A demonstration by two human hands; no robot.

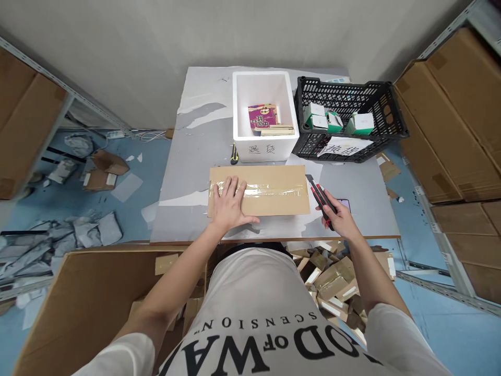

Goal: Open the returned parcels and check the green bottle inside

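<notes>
A long brown cardboard box (274, 203) lies on the grey table in front of me, with clear tape (270, 189) along the middle of its top. My left hand (230, 204) rests flat on the box's left end, fingers spread. Just beyond the box's right end, my right hand (340, 215) grips a black and red utility knife (321, 197), its tip pointing up and left near the box's edge. Partly behind the right hand shows a phone (345, 203) on the table.
Behind the box stand a white foam box (264, 149) holding books and a black plastic crate (344, 149) with small white-green boxes. A yellow-black cutter (234, 155) lies beside the foam box. A large carton (78, 292) stands at lower left; discarded boxes (336, 279) are piled below right.
</notes>
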